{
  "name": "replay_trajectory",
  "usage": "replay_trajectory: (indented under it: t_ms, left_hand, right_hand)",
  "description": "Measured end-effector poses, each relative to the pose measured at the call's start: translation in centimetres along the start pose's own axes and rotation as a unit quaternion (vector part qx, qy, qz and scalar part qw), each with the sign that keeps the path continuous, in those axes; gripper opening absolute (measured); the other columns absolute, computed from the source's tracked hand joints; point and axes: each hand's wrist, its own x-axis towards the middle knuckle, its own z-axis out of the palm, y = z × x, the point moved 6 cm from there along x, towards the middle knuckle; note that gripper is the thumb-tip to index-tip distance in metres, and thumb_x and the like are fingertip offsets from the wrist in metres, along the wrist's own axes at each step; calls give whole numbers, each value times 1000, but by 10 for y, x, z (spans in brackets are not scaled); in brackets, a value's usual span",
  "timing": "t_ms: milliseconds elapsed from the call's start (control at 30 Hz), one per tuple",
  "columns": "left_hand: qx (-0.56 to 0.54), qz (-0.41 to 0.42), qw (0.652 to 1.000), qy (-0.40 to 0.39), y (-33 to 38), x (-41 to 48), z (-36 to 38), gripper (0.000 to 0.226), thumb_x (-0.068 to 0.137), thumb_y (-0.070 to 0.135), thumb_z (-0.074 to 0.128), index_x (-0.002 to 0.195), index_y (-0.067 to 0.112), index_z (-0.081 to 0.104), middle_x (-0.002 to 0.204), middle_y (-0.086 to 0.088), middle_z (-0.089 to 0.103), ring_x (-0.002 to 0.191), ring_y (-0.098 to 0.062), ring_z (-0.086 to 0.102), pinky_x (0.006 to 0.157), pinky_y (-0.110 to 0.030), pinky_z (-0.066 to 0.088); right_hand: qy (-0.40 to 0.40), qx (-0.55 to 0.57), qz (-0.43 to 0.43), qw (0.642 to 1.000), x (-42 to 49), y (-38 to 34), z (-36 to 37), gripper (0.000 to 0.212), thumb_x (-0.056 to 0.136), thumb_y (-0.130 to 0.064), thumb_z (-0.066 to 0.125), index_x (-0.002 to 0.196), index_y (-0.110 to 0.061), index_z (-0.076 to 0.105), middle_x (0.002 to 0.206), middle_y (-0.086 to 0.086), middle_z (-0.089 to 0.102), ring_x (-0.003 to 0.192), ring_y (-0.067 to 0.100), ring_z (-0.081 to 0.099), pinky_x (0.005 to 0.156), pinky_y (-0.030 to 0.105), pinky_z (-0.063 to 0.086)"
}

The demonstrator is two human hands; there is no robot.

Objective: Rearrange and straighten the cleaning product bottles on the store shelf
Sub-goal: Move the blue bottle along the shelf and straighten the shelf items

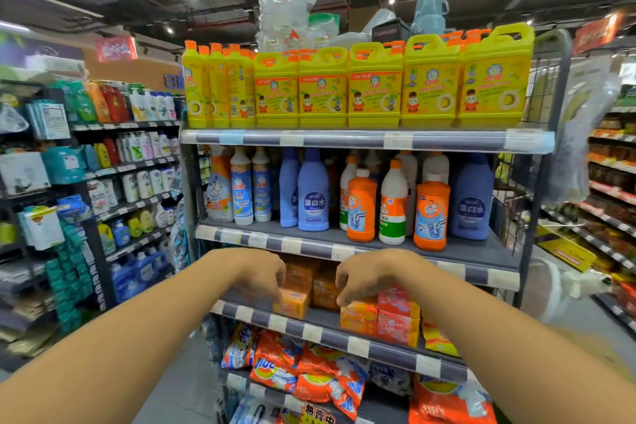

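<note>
Head cam, L hand (263, 274), R hand (366, 277) on boxes (293, 304)

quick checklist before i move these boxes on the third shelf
1. Left hand on yellow box: ok, fingers touch it.
2. Right hand on orange box: ok, fingers touch its top.
3. Firm hold on either box: cannot tell.
4. Bare shelf between the two boxes: ok.
5. Orange bottles above upright: ok.
6. Bottle fronts lined up: not ok, they stand forward of the blue bottles.
</note>
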Motion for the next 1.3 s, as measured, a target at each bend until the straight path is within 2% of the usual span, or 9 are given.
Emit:
replay_trajectory:
  t_ms: [200,300,433,533,667,900,1033,1200,1300]
  left_hand:
    - [-27,-32,999,0,-23,52,-21,48,81,48,65,122,24,56,106,0,65,87,-19,65,70,-32,51]
    - [-35,-42,998,-8,-32,73,-24,47,83,46,64,123,23,55,90,7,60,79,-15,62,67,-30,48]
    - [-21,-59,998,29,-48,105,-39,38,85,43,61,111,16,57,115,-7,61,93,-23,59,77,-35,47]
    - [-35,-61,994,84,-64,135,-53,32,87,38,58,102,10,51,104,-12,53,86,-27,50,73,-34,41]
    - [-106,-41,981,155,-84,177,-62,38,86,35,58,115,11,49,117,-10,56,98,-25,54,82,-35,45]
    - [-377,-48,890,252,-122,249,-67,55,85,27,62,130,13,34,109,-12,58,86,-24,58,63,-34,47]
    - [-491,-16,799,348,-125,273,-70,58,93,24,56,143,10,29,140,-15,48,118,-28,52,86,-31,41]
    - [-522,33,748,408,-122,288,-85,53,95,25,52,142,8,33,136,-13,51,122,-29,51,100,-39,43]
    - [-543,28,740,396,-124,301,-85,50,90,12,53,136,6,36,124,-16,58,107,-32,58,88,-44,50]
  right_hand:
    - [-12,-16,-17,1000,57,22,-31,56,87,-47,58,129,-10,55,135,17,54,121,34,52,101,46,45]
    - [22,-13,-26,999,83,30,-43,58,85,-49,60,132,-15,51,131,7,54,110,26,55,91,39,48]
    - [103,41,-3,994,121,40,-55,65,83,-44,63,133,-11,40,132,11,51,112,28,54,96,43,46]
    - [167,117,18,979,147,49,-67,73,80,-41,66,137,-8,33,127,14,48,105,28,55,88,42,49]
    - [272,229,64,933,181,60,-84,75,74,-39,72,132,-10,35,128,13,46,103,27,53,74,31,42]
    - [449,383,158,791,244,62,-99,87,66,-38,80,133,-9,33,130,16,43,115,33,48,88,38,46]
    - [534,378,223,723,273,52,-99,111,60,-54,81,142,-8,23,134,17,42,123,36,42,92,47,45]
    - [576,354,287,679,295,51,-95,120,53,-59,83,143,-12,19,132,17,45,120,36,45,89,47,44]
    - [561,352,308,683,306,59,-89,125,50,-59,83,144,-13,16,131,18,47,118,37,49,88,47,46]
